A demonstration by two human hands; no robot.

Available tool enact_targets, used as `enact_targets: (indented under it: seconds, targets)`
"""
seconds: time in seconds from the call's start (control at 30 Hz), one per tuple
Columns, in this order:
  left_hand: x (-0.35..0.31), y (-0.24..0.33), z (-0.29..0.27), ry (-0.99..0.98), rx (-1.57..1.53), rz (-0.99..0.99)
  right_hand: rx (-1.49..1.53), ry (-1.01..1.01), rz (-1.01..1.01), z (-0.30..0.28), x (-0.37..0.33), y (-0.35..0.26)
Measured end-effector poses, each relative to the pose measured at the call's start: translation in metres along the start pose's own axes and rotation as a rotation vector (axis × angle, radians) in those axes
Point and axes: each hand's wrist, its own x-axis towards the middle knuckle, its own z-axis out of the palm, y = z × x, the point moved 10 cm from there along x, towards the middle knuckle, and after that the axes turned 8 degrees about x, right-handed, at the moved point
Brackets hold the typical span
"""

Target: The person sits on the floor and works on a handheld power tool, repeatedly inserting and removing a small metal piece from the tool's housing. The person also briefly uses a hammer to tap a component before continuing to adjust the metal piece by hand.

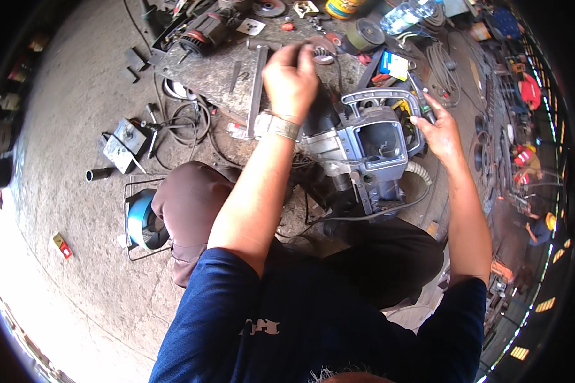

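A blue-grey power tool housing [349,148] with a looped handle and an open, hollow cavity stands in front of me, between my knees. My left hand [292,82] reaches over the bench, left of the housing, its fingers curled together. Something small and dark shows at those fingertips, too unclear to name. At the right of the looped handle, my right hand [442,136] grips a screwdriver [430,115] with a dark green handle between thumb and fingers. Its metal shaft points away from me.
A cluttered bench [214,80] carries an angle grinder [204,32], a flat metal bar [257,89], discs and a plastic bottle [407,16]. Coiled cable [444,73] lies at right. On the floor at left are a metal plate [124,145] and a blue round fan [142,219]. People work far right.
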Motion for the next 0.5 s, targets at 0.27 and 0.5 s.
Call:
enact_targets:
  seconds: [0.27, 0.5]
  targets:
    - [0.003, -0.137, -0.076, -0.147, 0.671, -0.312, -0.018, -0.031, -0.024, 0.003, 0.003, -0.007]
    - [-0.002, -0.141, -0.053, -0.186, 0.784, -0.235, -0.114, 0.007, -0.052, -0.006, 0.004, 0.013]
